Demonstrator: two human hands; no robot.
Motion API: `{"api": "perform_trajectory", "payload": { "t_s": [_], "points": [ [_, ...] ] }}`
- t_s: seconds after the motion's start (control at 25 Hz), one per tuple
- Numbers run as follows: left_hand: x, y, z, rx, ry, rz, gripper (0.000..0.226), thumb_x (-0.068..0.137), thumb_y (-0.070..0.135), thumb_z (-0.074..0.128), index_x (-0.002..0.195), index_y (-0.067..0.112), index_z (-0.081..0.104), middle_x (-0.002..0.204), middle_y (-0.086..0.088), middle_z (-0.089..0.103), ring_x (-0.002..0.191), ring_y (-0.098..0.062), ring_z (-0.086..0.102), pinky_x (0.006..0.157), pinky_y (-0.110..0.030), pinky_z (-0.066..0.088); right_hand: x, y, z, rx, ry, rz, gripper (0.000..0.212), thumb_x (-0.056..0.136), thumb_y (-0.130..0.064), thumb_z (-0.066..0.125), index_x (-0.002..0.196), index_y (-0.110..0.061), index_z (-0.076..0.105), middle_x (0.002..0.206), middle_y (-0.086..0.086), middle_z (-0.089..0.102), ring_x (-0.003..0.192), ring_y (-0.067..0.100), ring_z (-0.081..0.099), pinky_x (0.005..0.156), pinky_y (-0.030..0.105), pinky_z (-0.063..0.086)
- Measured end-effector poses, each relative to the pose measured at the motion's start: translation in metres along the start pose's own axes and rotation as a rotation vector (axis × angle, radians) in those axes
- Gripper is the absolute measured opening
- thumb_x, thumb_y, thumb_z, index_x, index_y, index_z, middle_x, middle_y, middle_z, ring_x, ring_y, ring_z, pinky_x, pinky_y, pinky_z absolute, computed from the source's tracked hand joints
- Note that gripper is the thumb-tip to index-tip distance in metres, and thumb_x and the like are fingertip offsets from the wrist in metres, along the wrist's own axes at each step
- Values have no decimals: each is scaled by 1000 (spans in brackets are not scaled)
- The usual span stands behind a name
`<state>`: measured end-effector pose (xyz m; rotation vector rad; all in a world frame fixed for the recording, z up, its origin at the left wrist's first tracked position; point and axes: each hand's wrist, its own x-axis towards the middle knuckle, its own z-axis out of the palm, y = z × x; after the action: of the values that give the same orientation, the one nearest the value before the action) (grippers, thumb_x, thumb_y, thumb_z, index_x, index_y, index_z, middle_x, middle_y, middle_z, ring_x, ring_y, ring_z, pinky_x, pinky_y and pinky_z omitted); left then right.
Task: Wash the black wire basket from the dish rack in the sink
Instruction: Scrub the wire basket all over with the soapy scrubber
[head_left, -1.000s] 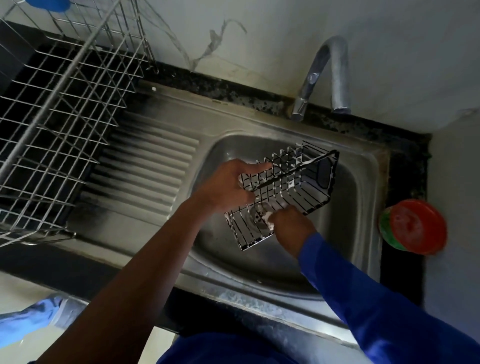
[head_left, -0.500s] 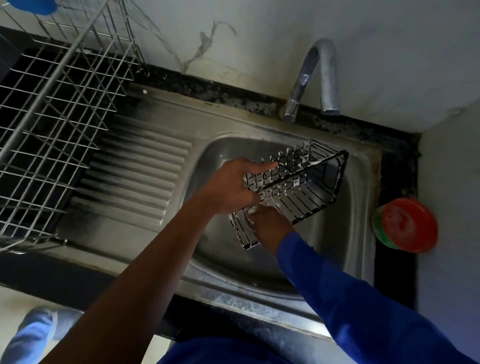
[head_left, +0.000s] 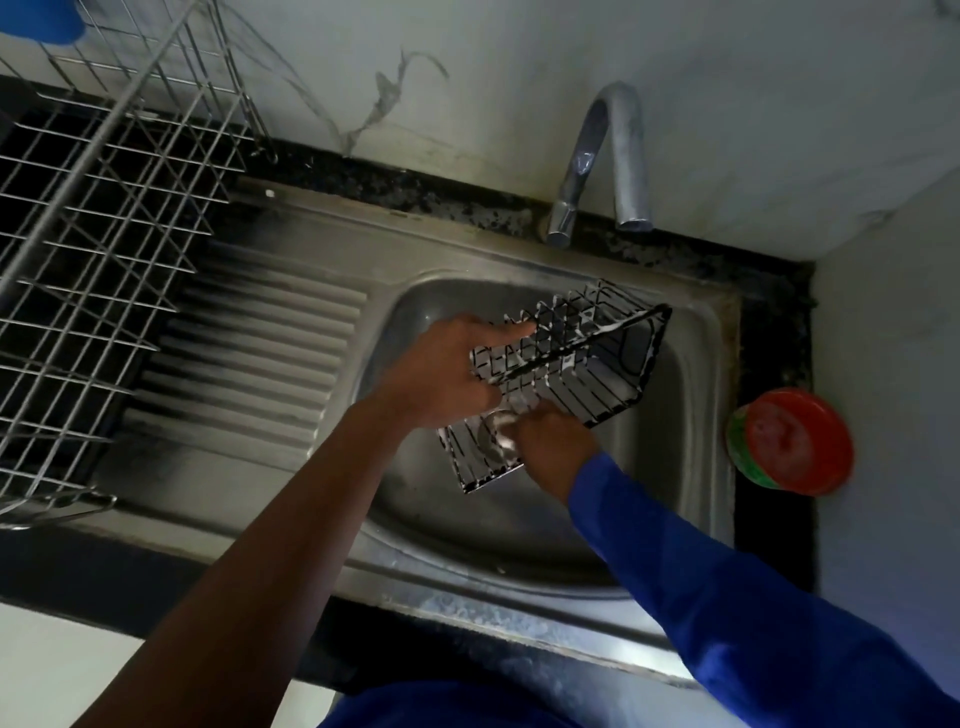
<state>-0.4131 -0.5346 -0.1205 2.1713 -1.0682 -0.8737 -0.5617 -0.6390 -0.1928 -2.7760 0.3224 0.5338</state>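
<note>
Nearest the near edge of the counter (head_left: 774, 358), a blue sleeve (head_left: 727, 597) covers the right arm and the left forearm is bare. The right hand (head_left: 553, 449) lies against the lower panel of the black wire basket (head_left: 587, 345). Its fingers are curled, with something pale and sudsy at the tips; whether they grip anything I cannot tell. The left hand (head_left: 441, 376) holds the basket's left end, with the forefinger laid straight along the top wires and the other fingers curled round them. The basket hangs tilted over the bowl of the stainless steel sink (head_left: 691, 452), streaked with foam. The ribbed steel drainboard (head_left: 260, 353) runs left of the bowl, under the silver wire dish rack (head_left: 104, 249). A round red-lidded green tub (head_left: 795, 441) stands at the counter's right edge. The curved chrome tap (head_left: 623, 156) rises at the far edge.
</note>
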Motion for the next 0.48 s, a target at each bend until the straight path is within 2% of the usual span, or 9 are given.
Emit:
{"api": "perform_trajectory", "payload": {
  "t_s": [0.08,0.16,0.2,0.24,0.36,0.48],
  "points": [
    [-3,-7,-4,16,6,-23,84,74,8,79,142,47,49,142,-5,52,105,-7,54,94,-22,41,-12,12,-9,195,3,2,43,95,1,48,130,-22,59,129,8,60,114,21,58,97,28,45],
    [-5,-10,-5,26,11,-11,84,73,9,80,142,47,49,138,-6,54,114,-13,54,99,-25,40,-10,31,-15,280,171,130,42,92,5,50,125,-17,63,123,10,64,105,21,62,92,24,45],
    [-4,-8,-5,31,12,-1,84,73,9,81,142,47,49,138,-6,55,118,-15,55,100,-25,40,-7,38,-12,205,219,169,42,91,6,51,124,-16,63,120,10,65,103,22,62,90,23,45],
    [-4,-5,-4,29,6,5,84,74,9,81,142,46,50,138,-7,55,121,-17,55,100,-25,39,-6,36,-13,127,194,192,42,91,5,51,125,-15,62,119,10,64,103,22,62,89,23,45],
    [-2,7,0,2,-22,31,82,75,11,80,142,47,50,142,-4,55,121,-14,55,100,-26,42,10,22,-1,-176,18,110,34,93,0,48,123,-13,58,116,8,61,106,22,58,93,28,44],
    [-2,8,4,55,-18,46,84,75,10,80,143,46,49,145,-2,52,127,-16,53,102,-23,37,28,21,-1,-233,-15,110,29,94,-3,48,119,-11,58,115,7,64,111,24,57,100,31,41]
  ]
}}
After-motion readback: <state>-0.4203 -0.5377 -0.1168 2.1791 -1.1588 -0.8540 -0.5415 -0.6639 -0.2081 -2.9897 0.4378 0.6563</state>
